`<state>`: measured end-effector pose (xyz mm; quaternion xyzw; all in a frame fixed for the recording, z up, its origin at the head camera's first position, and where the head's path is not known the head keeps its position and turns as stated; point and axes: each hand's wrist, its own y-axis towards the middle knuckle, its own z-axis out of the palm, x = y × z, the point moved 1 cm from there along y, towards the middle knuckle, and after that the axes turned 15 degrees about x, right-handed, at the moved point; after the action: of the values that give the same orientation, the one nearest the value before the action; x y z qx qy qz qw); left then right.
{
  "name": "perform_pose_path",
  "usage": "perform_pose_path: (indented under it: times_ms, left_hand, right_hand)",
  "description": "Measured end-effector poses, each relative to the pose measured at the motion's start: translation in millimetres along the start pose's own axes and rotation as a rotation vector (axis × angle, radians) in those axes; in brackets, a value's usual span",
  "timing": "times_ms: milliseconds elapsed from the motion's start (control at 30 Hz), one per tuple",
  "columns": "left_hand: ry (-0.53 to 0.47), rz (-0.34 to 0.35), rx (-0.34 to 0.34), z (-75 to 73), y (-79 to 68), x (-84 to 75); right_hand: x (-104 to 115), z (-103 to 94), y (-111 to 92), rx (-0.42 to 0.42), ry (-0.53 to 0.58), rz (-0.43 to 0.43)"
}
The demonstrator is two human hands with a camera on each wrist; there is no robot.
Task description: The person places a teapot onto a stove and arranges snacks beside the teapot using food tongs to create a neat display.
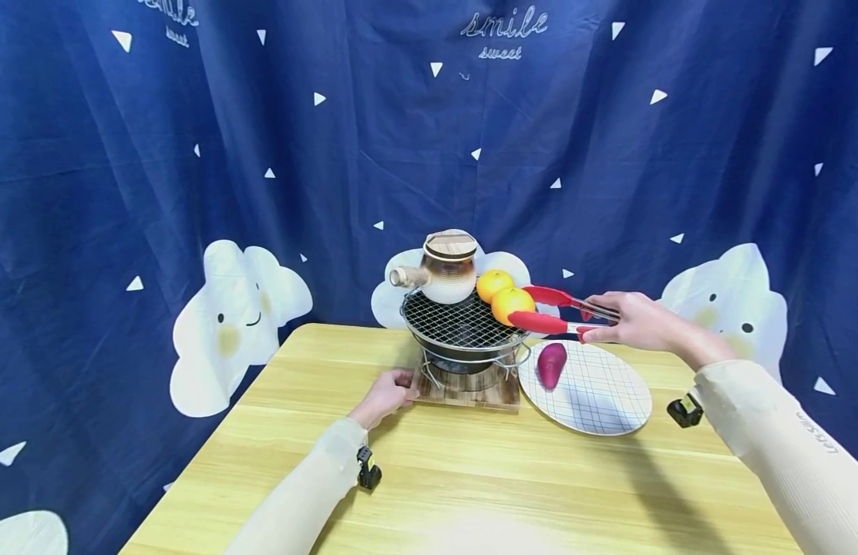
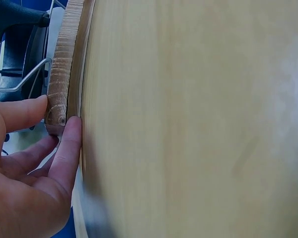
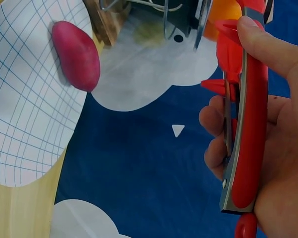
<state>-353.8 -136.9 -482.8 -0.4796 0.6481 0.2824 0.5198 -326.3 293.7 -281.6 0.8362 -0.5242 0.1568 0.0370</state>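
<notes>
In the head view, locate the bright, round front orange (image 1: 509, 303): it sits on the right side of the round black grill (image 1: 456, 317) with its wire mesh, just in front of a second, similar rear orange (image 1: 494, 283) and to the right of the brown-and-cream ceramic pot (image 1: 449, 276). The front orange lies to the left of your right hand (image 1: 637, 322) — clearly the nearer hand — and your red-and-metal tongs (image 1: 548, 324) bridge the gap, their long axis running roughly level and leftward. The parted heads flank its right side; firm contact cannot be confirmed. Treat this alignment as the controlling relation: the fruit is round, so only the tongs' axis matters. In the left wrist view, your left hand (image 1: 385, 398) pinches the corner of the flat brown wooden board (image 1: 470, 396) under the grill, thumb on one face, fingers opposite. In the right wrist view, your right hand grasps the tongs, thumb along one arm and fingers around the other; part of an orange fruit shows beyond the far end — which one cannot be told.
</notes>
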Motion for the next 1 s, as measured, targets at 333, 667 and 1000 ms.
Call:
perform_pose_path:
  times_ms: [333,667,1000]
  left_hand:
    - [-0.013,-0.009,-0.006,2.1,-2.0,-0.3]
    - [-0.029,-0.002,-0.006,2.4,-1.0,-0.5]
    - [-0.011,0.014,0.001,1.0,0.2,-0.3]
  right_hand:
    - [3.9,3.1,-1.0,0.013,0.007,0.012]
    - [-2.1,3.7,-14.3,-0.029,-0.014,0.014]
    - [-23.8,6.8,-31.9,-0.031,0.025,0.027]
